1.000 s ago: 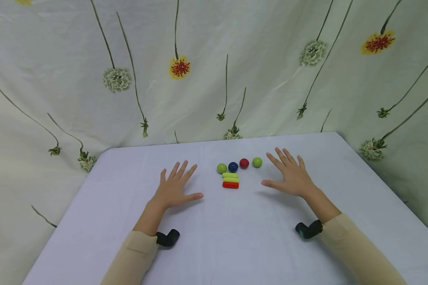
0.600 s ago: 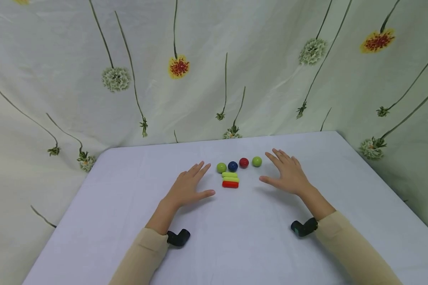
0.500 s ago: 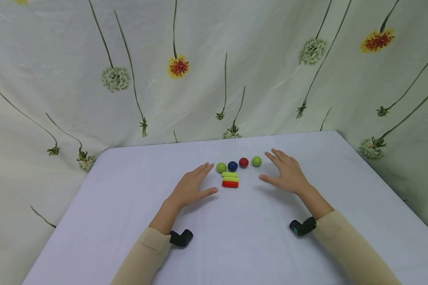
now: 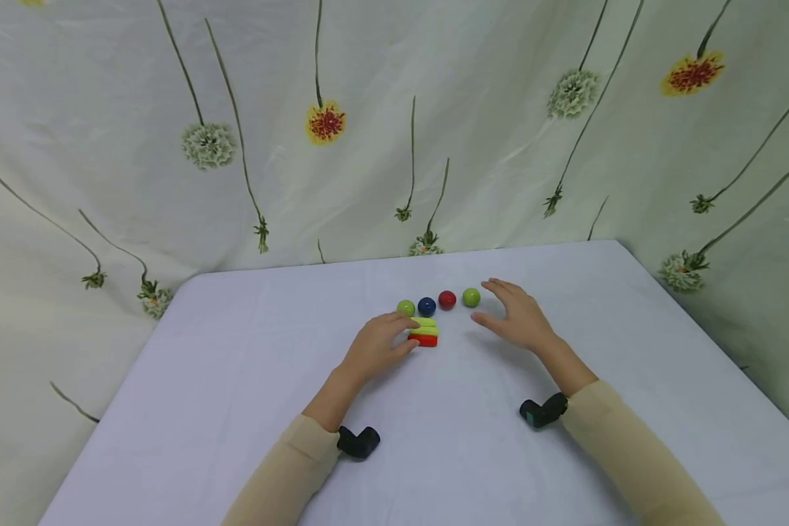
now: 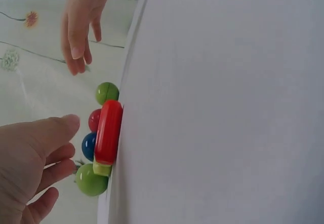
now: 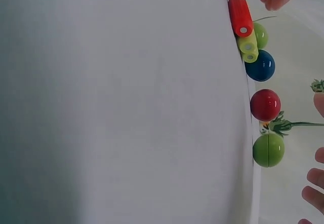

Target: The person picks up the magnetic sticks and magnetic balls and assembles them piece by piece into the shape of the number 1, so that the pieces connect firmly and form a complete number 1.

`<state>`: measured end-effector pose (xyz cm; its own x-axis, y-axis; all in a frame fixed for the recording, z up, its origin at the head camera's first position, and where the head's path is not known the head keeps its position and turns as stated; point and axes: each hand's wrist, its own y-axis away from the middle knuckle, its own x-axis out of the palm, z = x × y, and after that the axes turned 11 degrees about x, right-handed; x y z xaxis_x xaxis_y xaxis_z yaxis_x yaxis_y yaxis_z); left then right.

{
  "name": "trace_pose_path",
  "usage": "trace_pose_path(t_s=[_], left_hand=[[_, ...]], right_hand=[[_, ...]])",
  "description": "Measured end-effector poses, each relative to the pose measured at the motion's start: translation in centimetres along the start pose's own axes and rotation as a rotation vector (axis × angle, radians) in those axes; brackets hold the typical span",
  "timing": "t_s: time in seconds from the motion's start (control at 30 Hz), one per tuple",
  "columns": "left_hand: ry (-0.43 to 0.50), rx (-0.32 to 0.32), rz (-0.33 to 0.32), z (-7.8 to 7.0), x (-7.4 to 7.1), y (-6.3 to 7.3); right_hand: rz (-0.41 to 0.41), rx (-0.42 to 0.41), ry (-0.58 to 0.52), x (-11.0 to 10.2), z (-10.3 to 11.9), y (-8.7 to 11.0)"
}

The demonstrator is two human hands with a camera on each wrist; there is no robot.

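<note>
My left hand (image 4: pixel 376 346) hovers at the left end of three short rods, its fingers loosely bent and holding nothing; in the left wrist view a gap shows between thumb and rods. The red rod (image 4: pixel 426 340) lies nearest me, with two yellow-green rods (image 4: pixel 427 331) behind it. The right wrist view shows pale round spots on the rod ends. Beyond them, a green ball (image 4: pixel 405 307), a blue ball (image 4: pixel 427 306), a red ball (image 4: pixel 447 299) and another green ball (image 4: pixel 471 297) form a row. My right hand (image 4: pixel 518 321), fingers spread, hovers right of that last ball, touching nothing.
A white cloth covers the table (image 4: pixel 447 438). A pale curtain (image 4: pixel 368 183) printed with flowers hangs behind its far edge. Each wrist carries a black camera, one on the left (image 4: pixel 359 443) and one on the right (image 4: pixel 543 410).
My left hand has moved right and forward to the rods, its spread fingers now bending inward. My right hand has shifted slightly left, its fingers a little closer together. The balls and rods stay put.
</note>
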<state>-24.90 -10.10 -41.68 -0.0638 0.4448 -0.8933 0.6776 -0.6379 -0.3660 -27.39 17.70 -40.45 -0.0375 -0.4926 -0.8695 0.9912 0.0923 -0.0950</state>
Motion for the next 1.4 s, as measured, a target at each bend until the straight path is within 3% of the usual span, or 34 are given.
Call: trace_pose_path(t_s=[0.17,0.4,0.77,1.17,1.4], left_hand=[[-0.060,0.022,0.051,0.0,0.8,-0.6],[-0.076,0.011,0.057,0.1,1.6,-1.0],[-0.039,-0.021,0.048,-0.1,2.1,-1.0],[0.107,-0.159,0.085,-1.2,2.0,-0.9],[0.109,-0.192,0.101,-2.0,2.0,-0.8]], right_hand=[[0.020,0.032,-0.074,0.3,0.0,-0.4],[0.054,0.090,-0.171,0.9,-0.1,-1.0],[0.038,0.069,-0.217,1.8,-0.6,-1.7],[0.053,0.103,-0.279,2.5,-0.5,-2.7],[0.067,0.137,-0.316,2.9,-0.5,-3.4]])
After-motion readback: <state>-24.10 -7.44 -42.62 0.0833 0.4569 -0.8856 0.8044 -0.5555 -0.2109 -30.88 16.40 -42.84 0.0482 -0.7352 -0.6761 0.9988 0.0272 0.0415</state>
